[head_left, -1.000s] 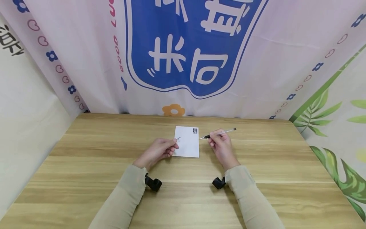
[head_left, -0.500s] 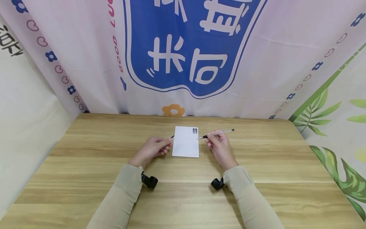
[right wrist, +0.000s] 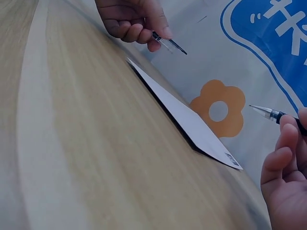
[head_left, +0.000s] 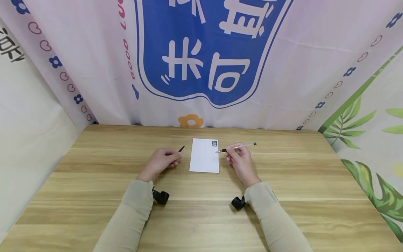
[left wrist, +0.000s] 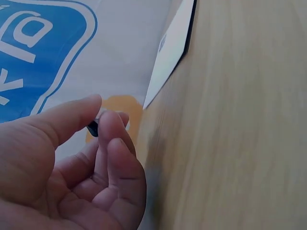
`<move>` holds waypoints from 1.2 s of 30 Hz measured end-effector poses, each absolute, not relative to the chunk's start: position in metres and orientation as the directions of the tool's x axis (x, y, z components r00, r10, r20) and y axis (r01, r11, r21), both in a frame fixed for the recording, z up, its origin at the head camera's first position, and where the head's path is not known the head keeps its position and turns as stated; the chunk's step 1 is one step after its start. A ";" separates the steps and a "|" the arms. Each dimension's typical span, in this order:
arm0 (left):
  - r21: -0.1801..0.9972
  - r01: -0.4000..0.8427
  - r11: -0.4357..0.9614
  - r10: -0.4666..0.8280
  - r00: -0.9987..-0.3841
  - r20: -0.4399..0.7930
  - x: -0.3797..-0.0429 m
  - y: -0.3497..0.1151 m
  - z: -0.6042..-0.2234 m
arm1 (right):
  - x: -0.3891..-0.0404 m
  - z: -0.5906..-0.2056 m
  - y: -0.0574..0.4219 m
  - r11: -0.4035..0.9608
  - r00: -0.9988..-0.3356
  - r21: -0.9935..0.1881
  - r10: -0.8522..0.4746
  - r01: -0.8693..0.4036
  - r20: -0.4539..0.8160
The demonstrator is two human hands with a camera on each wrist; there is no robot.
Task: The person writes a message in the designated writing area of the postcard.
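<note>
A white card with a small dark picture in its upper right corner lies on the wooden table. To its left, my left hand pinches a pen cap; the right wrist view shows the cap as clear with a black clip. Only a dark bit of the cap shows between thumb and fingers in the left wrist view. My right hand holds an uncapped gel pen with a clear barrel and black grip. Its bare tip points left, at the card's right edge; whether it touches, I cannot tell.
Behind the table hangs a pale curtain with a blue printed shape and an orange flower. Patterned cloths stand at both sides. Black wrist cameras, one on the left and one on the right, sit below the sleeves.
My left hand has moved left with the cap, from over the card to beside it. My right hand has shifted slightly left, bringing the pen tip to the card's right edge.
</note>
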State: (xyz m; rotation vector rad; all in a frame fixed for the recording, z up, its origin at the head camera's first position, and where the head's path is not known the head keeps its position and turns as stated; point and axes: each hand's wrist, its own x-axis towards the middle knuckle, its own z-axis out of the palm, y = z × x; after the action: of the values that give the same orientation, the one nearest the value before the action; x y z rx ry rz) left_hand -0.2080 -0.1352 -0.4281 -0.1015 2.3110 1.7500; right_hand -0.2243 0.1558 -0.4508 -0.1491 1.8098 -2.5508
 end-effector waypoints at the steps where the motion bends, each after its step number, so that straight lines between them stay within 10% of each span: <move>1: 0.936 -0.195 0.293 0.084 -0.970 -0.229 -0.208 -0.137 -0.428 | -0.225 -0.451 0.156 -0.328 -0.996 -0.944 -0.061 -0.046 0.070; 36: 0.653 -0.134 0.746 -0.131 -0.990 -0.053 -0.203 -0.158 -0.420 | -0.227 -0.455 0.152 -0.207 -0.996 -0.977 -0.046 -0.059 0.070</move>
State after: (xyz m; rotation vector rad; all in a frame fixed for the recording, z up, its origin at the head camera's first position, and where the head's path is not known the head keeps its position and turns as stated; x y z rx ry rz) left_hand -0.2030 -0.1584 -0.4205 -0.2220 2.9317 1.0963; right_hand -0.2268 0.1524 -0.4550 -0.1321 1.9839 -2.4429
